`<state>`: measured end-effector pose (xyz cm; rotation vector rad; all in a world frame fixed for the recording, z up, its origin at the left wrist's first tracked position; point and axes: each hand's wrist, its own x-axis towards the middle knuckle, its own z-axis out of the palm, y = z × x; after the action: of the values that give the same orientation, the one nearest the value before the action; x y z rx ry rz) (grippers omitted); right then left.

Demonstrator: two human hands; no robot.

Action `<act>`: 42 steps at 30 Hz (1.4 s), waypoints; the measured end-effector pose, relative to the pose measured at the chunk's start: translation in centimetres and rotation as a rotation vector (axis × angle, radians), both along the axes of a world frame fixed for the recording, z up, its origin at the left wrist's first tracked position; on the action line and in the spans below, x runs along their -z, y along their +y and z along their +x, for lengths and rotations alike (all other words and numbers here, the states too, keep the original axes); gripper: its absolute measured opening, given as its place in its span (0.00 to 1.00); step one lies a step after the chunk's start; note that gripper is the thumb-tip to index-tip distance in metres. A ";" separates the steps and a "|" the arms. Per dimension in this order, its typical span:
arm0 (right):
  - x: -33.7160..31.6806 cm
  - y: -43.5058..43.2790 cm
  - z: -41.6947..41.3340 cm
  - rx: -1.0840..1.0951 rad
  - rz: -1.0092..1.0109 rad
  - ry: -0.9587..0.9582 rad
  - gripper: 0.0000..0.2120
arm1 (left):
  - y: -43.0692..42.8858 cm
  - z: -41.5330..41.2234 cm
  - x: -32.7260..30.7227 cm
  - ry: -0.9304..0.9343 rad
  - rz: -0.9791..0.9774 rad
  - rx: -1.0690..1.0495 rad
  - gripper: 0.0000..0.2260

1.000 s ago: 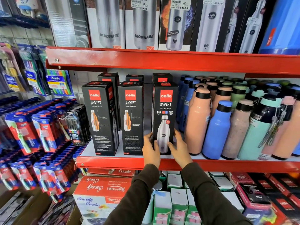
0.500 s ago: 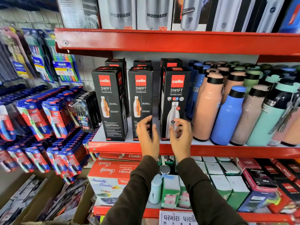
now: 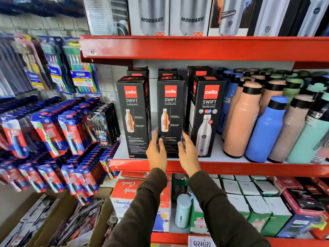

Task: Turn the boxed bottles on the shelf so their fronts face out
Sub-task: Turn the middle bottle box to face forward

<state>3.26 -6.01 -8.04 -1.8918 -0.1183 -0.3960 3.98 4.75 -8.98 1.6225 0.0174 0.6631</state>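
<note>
Three black Cello Swift boxes stand in the front row on the red shelf. The left box and the middle box show a small orange bottle picture. The right box shows a large steel bottle picture. My left hand lies against the lower left edge of the middle box. My right hand lies against its lower right edge. Both hands clasp that box between them near its base. More black boxes stand behind the front row.
Loose peach, blue and green bottles crowd the shelf right of the boxes. Toothbrush packs hang at the left. Modware boxes fill the shelf above. Small cartons sit on the shelf below.
Both hands left the right box with the steel bottle picture and moved left onto the middle box. The camera view has shifted downward and closer.
</note>
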 end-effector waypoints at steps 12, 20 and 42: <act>-1.0 0.3 0.1 -0.002 0.033 -0.040 0.39 | 1.5 0.0 -1.3 -0.006 -0.198 0.099 0.14; -0.9 1.4 -0.2 0.044 -0.023 -0.032 0.49 | 1.6 -1.2 -0.6 -0.035 -0.310 0.125 0.08; -1.7 0.9 0.1 -0.014 -0.087 -0.031 0.51 | 1.9 0.9 -0.8 0.049 0.131 0.021 0.19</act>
<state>3.36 -5.08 -6.36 -1.9700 -0.1714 -0.4163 4.83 6.66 -8.17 1.7629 -0.0076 0.6195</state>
